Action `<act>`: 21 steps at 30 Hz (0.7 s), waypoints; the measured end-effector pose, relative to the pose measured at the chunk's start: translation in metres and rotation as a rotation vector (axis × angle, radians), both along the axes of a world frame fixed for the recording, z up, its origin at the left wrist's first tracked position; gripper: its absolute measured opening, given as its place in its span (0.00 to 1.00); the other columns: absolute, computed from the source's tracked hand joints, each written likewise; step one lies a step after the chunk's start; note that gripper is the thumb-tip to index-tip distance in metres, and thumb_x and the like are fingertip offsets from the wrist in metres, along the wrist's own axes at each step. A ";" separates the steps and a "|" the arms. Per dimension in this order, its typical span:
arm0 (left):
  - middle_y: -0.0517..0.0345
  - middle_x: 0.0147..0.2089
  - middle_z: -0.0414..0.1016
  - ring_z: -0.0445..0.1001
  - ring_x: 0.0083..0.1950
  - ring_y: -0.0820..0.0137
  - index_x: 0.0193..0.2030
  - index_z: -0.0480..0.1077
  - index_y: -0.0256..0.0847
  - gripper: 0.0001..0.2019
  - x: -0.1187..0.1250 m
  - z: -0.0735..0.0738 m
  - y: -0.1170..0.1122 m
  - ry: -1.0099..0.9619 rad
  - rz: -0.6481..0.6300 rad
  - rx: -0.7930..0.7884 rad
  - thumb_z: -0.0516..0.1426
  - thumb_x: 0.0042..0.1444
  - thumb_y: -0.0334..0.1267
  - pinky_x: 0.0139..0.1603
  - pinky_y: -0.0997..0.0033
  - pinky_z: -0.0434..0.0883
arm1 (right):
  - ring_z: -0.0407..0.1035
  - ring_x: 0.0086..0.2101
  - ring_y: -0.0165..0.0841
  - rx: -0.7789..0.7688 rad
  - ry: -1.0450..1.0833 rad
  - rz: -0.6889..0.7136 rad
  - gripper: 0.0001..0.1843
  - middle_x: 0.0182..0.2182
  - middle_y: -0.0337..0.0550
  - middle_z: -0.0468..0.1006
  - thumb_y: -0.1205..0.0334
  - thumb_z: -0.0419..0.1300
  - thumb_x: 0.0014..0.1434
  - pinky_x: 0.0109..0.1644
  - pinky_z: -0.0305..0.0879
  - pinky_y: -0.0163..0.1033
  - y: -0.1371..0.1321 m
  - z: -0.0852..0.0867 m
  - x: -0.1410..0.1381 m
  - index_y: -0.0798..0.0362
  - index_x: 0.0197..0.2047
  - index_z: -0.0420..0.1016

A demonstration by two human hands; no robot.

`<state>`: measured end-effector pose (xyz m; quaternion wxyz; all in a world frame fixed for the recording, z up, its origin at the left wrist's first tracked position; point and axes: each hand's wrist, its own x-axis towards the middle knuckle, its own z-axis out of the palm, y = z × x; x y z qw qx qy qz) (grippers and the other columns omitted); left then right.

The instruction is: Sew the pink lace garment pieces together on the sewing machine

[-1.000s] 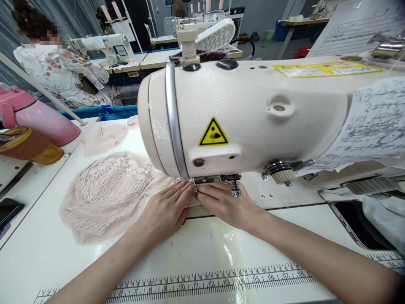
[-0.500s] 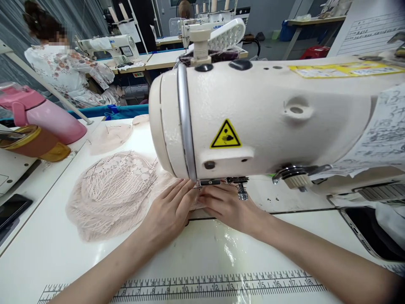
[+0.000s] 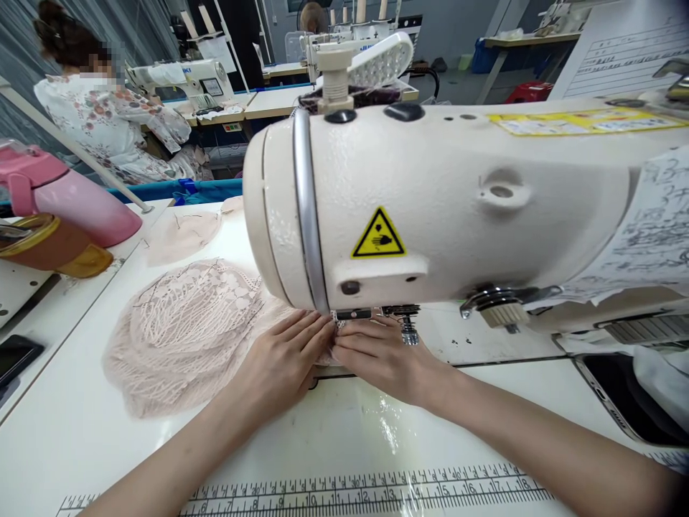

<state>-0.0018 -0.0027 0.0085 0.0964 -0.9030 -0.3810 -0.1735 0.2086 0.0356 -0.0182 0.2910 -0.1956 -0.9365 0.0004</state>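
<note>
Pale pink lace fabric (image 3: 197, 309) lies in a soft round pile on the table, and part of it runs under the head of a white sewing machine (image 3: 441, 208). My left hand (image 3: 288, 352) rests on that part just left of the presser area, fingers stretched and close together, pressing the lace. From the other side my right hand (image 3: 385, 355) meets it, its fingers close together on a small lace edge. The fingertips of both hands almost touch. The machine head hides the needle and part of the fingertips.
Left stand a pink bottle (image 3: 80, 197), a brown cup (image 3: 57, 244) and a dark phone (image 3: 16, 359). Another phone (image 3: 629, 395) lies at right. A printed ruler (image 3: 323, 492) crosses the front edge. Beyond, a person in a floral shirt (image 3: 108, 122) sits at another machine.
The view has shifted slightly. My right hand's fingers have drawn closer together and lie nearer my left fingertips. Both hands stay at the lace under the machine head.
</note>
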 end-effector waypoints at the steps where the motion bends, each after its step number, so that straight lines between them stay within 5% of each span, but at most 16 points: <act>1: 0.49 0.55 0.75 0.75 0.56 0.63 0.58 0.67 0.32 0.22 0.000 -0.001 0.000 -0.009 0.000 -0.002 0.48 0.57 0.27 0.58 0.57 0.73 | 0.69 0.37 0.27 0.003 0.000 0.001 0.12 0.33 0.37 0.78 0.75 0.52 0.63 0.42 0.64 0.35 0.000 0.000 0.000 0.52 0.38 0.75; 9: 0.49 0.54 0.76 0.76 0.54 0.63 0.58 0.68 0.33 0.22 0.000 0.001 0.002 -0.009 0.004 0.011 0.49 0.57 0.27 0.57 0.58 0.73 | 0.70 0.41 0.29 0.032 0.015 0.027 0.10 0.35 0.37 0.79 0.73 0.54 0.62 0.44 0.66 0.37 0.003 -0.009 -0.001 0.52 0.42 0.74; 21: 0.45 0.57 0.74 0.74 0.56 0.58 0.57 0.69 0.30 0.22 0.007 -0.001 -0.005 0.043 0.093 0.022 0.49 0.57 0.32 0.59 0.54 0.71 | 0.70 0.46 0.27 0.034 -0.075 -0.025 0.16 0.41 0.38 0.78 0.81 0.50 0.59 0.53 0.67 0.39 0.001 0.001 0.006 0.53 0.40 0.73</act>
